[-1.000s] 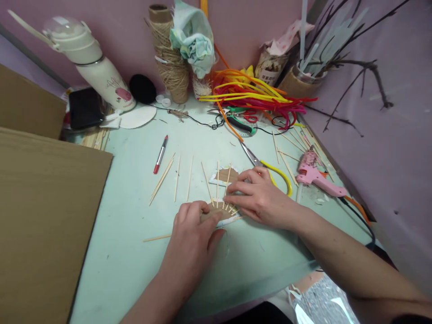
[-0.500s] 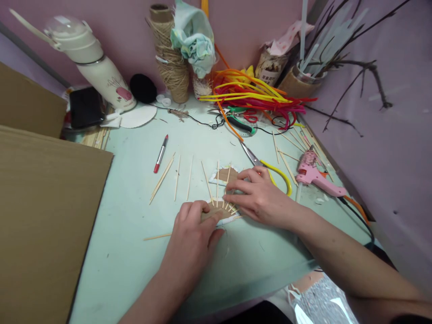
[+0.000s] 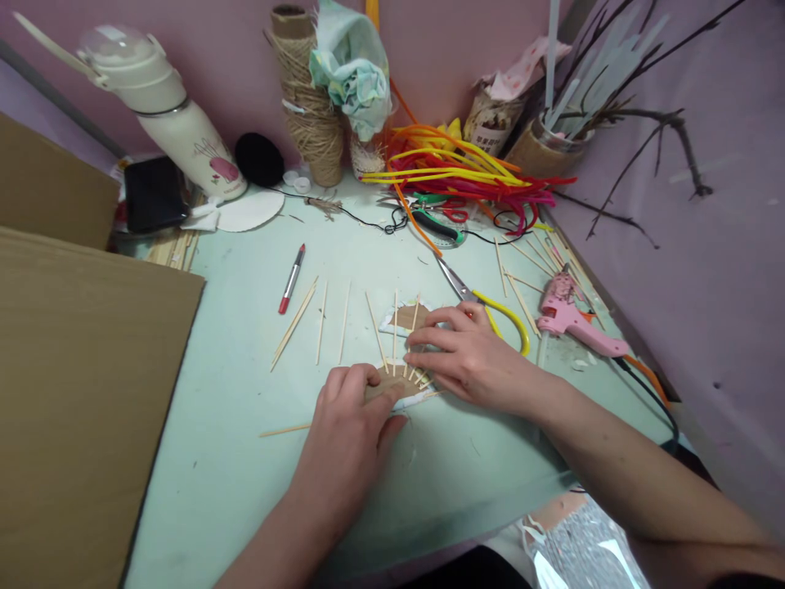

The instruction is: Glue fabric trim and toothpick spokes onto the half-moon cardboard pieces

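A half-round cardboard piece (image 3: 400, 386) with a pale cloth rim lies near the table's front, several thin sticks (image 3: 395, 335) fanned out from its curved edge. On its left part rests my left hand (image 3: 356, 417), its fingers pressed down and apart, covering that end. From the right, my right hand (image 3: 463, 352) lies over the sticks with spread fingers, its fingertips touching them. A second rimmed cardboard piece (image 3: 408, 316) sits just behind, partly under the sticks. More loose sticks (image 3: 320, 323) lie to the left, and one pokes out beside my left hand.
Yellow-handled scissors (image 3: 518, 319) lie behind my right hand, with a pink glue gun (image 3: 576, 323) farther right. A marker (image 3: 292, 280) is at the back left. Large cardboard (image 3: 91, 393) covers the left side. Pipe cleaners (image 3: 466, 168), twine (image 3: 310, 106) and a bottle (image 3: 184, 131) line the wall.
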### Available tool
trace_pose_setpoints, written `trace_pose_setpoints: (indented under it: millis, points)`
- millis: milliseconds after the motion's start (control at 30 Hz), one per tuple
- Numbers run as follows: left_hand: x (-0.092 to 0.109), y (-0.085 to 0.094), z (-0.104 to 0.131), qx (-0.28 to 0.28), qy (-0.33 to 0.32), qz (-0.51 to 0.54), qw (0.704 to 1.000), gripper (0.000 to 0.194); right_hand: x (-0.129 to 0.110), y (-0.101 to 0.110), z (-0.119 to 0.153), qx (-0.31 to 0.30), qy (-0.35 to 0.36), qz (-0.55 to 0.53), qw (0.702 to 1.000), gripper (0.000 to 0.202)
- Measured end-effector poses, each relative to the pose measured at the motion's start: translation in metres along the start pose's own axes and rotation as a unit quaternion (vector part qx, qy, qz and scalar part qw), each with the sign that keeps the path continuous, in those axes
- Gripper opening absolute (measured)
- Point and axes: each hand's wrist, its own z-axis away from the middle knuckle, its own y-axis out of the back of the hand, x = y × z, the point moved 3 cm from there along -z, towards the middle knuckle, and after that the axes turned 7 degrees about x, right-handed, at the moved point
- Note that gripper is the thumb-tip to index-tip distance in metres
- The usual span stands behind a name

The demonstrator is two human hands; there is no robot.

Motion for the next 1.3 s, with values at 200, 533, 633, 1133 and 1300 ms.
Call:
trace_pose_setpoints:
  millis: [200, 533, 633, 1133, 1300]
  points:
    - [0.000, 0.000, 0.000, 0.002, -0.001, -0.001, 1.000, 0.025, 0.000, 0.000, -0.001, 0.000, -0.001, -0.003, 1.000, 0.020]
    - [0.000, 0.001, 0.001, 0.008, -0.004, 0.003, 1.000, 0.025, 0.000, 0.000, -0.001, 0.003, -0.005, -0.008, 1.000, 0.020]
    - [0.000, 0.001, 0.002, 0.008, -0.004, 0.002, 1.000, 0.026, 0.000, 0.003, -0.001, 0.016, -0.001, -0.015, 1.000, 0.022]
    - [-0.001, 0.001, 0.000, 0.010, -0.001, 0.007, 1.000, 0.027, 0.021, 0.038, 0.008, 0.223, -0.100, 0.057, 0.968, 0.024]
    - [-0.001, 0.000, 0.000, 0.032, -0.023, 0.014, 0.999, 0.027, 0.024, 0.040, 0.010, 0.288, -0.103, 0.065, 0.950, 0.021]
